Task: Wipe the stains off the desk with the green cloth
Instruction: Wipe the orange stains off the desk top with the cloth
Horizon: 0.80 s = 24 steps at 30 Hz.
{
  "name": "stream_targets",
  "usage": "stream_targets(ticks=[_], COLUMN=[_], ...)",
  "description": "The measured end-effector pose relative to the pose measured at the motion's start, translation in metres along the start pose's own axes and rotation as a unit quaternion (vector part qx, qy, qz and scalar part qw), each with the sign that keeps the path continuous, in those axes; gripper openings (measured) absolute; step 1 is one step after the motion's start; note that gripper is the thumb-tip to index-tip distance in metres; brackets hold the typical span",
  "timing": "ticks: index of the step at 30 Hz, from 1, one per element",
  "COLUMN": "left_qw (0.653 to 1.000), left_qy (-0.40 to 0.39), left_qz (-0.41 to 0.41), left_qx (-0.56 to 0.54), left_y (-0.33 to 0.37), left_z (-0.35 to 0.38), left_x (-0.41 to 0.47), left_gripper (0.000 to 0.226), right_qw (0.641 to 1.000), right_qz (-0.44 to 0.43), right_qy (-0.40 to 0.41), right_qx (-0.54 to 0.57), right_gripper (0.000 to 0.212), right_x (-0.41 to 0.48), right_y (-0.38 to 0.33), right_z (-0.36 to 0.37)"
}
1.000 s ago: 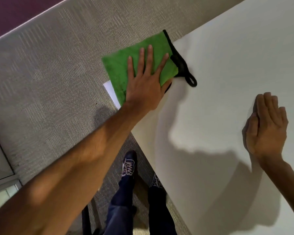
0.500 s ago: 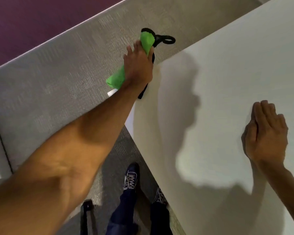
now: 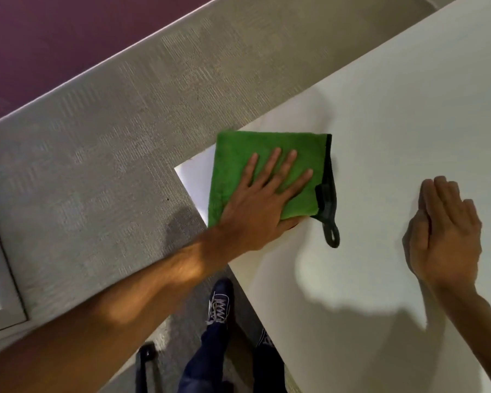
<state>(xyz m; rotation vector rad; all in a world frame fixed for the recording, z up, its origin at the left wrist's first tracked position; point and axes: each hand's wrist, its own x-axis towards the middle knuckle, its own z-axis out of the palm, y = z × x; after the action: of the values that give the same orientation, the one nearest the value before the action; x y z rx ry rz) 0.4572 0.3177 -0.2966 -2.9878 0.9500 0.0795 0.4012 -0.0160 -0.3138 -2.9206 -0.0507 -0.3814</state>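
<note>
Your left hand (image 3: pixel 262 204) lies flat on the green cloth (image 3: pixel 238 163), fingers (image 3: pixel 288 161) spread apart and straight, pressing down rather than clamped on anything; the cloth sits at the near left corner of the desk (image 3: pixel 408 109), with its left edge hanging just past the desk's side edge. To wipe well from here, I'd say keep the whole palm loaded so the cloth does not bunch under your fingertips, and push in long overlapping strokes from this corner toward the middle of the desk, so the overhanging side doesn't fold under or slip off. No stains can be made out on the pale surface from this view, so cover the area evenly instead of hunting for spots. Your right hand (image 3: pixel 445 231) rests on the desk well to the right, fingers held together and slightly curled, holding nothing; leave it there as a brace. The cloth is close to square, so its long axis is hard to call; its black-trimmed edge (image 3: pixel 328 171) faces your right hand, and the black hanging loop (image 3: pixel 331 234) trails from that edge back toward you
</note>
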Motion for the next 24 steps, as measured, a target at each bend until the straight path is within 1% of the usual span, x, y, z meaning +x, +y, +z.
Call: stream_targets(ticks=[2, 4, 8, 11, 14, 16, 18, 21, 23, 24], left_qw=[0.999, 0.999, 0.995, 0.984, 0.962, 0.95, 0.949, 0.955, 0.958, 0.958], left_qy=[0.007, 0.019, 0.033, 0.019, 0.009, 0.005, -0.001, -0.005, -0.002, -0.001], left_qz=[-0.035, -0.044, -0.095, -0.171, -0.26, -0.295, -0.296, -0.277, -0.269, -0.267], left_qx=[-0.007, -0.011, -0.029, -0.054, -0.084, -0.101, -0.111, -0.109, -0.103, -0.101], left_y=[-0.005, -0.007, -0.013, -0.016, -0.021, -0.025, -0.027, -0.029, -0.03, -0.032], left_z=[0.001, 0.003, -0.001, -0.005, -0.012, -0.017, -0.018, -0.018, -0.019, -0.019], left_x=[0.012, 0.019, 0.045, 0.073, 0.103, 0.116, 0.119, 0.112, 0.106, 0.101], left_gripper=[0.078, 0.08, 0.082, 0.081, 0.083, 0.084, 0.083, 0.081, 0.081, 0.08], right_qw=[1.0, 0.999, 0.998, 0.998, 0.999, 0.999, 0.999, 1.0, 1.0, 0.999], right_qz=[0.015, 0.031, 0.036, 0.036, 0.032, 0.03, 0.021, 0.002, 0.003, 0.018], right_qy=[-0.008, -0.019, -0.038, -0.045, -0.029, -0.021, -0.019, -0.015, -0.025, -0.036], right_qx=[0.01, 0.024, 0.025, 0.018, 0.027, 0.034, 0.03, 0.012, -0.001, 0.007], right_gripper=[0.05, 0.051, 0.052, 0.054, 0.053, 0.052, 0.053, 0.054, 0.054, 0.055], right_x=[-0.001, -0.006, -0.003, -0.003, -0.006, -0.005, -0.006, -0.009, -0.011, -0.009], right_y=[-0.001, -0.004, -0.005, 0.001, 0.003, 0.007, 0.013, 0.02, 0.02, 0.018], right_z=[0.0, -0.002, -0.004, -0.001, 0.001, 0.007, 0.012, 0.015, 0.018, 0.017])
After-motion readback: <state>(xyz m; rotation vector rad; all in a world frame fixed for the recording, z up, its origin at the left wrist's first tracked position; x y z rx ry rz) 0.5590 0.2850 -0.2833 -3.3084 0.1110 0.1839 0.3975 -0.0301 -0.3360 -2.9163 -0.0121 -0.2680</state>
